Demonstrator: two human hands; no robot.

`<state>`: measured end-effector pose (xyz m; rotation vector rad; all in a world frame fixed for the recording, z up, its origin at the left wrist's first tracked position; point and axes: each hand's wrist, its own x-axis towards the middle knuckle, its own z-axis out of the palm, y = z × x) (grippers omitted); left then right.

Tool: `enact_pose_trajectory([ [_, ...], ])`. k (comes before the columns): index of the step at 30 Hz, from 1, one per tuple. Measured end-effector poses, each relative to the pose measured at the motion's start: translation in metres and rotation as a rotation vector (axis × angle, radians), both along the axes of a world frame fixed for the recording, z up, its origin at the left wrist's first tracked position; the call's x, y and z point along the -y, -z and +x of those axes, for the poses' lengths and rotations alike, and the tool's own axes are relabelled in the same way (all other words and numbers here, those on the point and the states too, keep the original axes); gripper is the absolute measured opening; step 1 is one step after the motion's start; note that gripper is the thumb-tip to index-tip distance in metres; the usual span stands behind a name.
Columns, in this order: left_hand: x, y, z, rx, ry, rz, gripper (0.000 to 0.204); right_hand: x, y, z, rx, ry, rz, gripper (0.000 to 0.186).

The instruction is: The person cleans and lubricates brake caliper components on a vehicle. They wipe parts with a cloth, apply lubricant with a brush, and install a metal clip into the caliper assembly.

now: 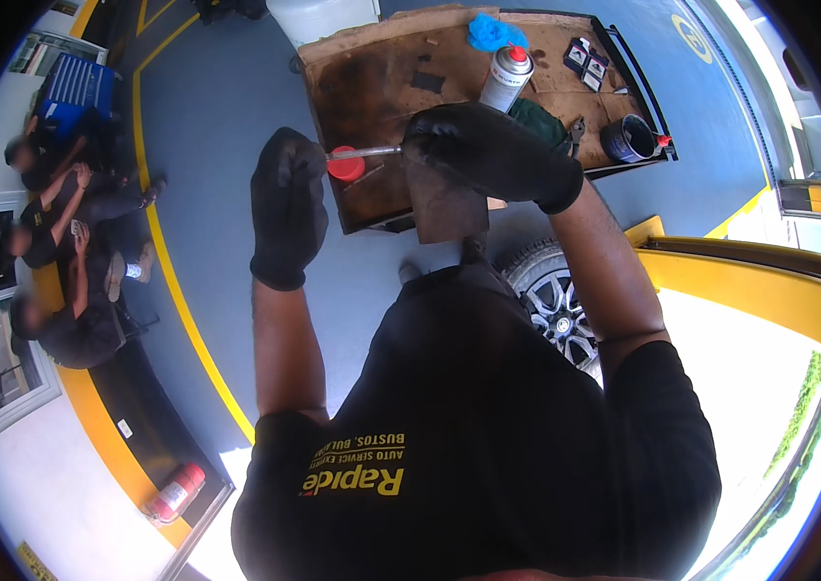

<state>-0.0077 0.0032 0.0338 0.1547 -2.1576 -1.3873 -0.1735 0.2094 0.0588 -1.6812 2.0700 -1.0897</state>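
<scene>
My left hand (289, 208), in a black glove, is closed on one end of a slim metal rod (364, 152). The rod lies nearly level, and its other end meets the fingers of my gloved right hand (493, 155), which are closed around it. Below the right hand hangs a dark brown sheet (449, 208); whether that hand also grips it I cannot tell. Behind the rod, a round red lid (345, 165) lies on the cardboard-covered work table (362, 87). Just beyond the right hand stands a spray can (507, 82) with a red cap.
On the table are a crumpled blue glove or cloth (495, 33), small dark boxes (587, 64), a green cloth (538, 121), pliers (577, 134) and an open dark tin (628, 139). A wheel (557, 305) stands near my right arm. Several people (66, 232) sit at left.
</scene>
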Motion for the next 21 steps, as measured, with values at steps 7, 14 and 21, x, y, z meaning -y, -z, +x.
enact_pose_trajectory([
  [7, 0.0, -0.003, 0.001, 0.057, -0.013, 0.032, 0.013, -0.005, -0.013, -0.005, 0.102, -0.003, 0.076, 0.024],
  [14, -0.013, -0.012, 0.0, 0.158, 0.038, -0.07, 0.008, 0.016, -0.014, 0.004, 0.004, -0.021, 0.0, 0.026],
  [21, -0.019, 0.019, -0.014, 0.094, -0.134, -0.022, 0.028, 0.03, -0.031, 0.022, -0.296, 0.027, -0.137, 0.019],
])
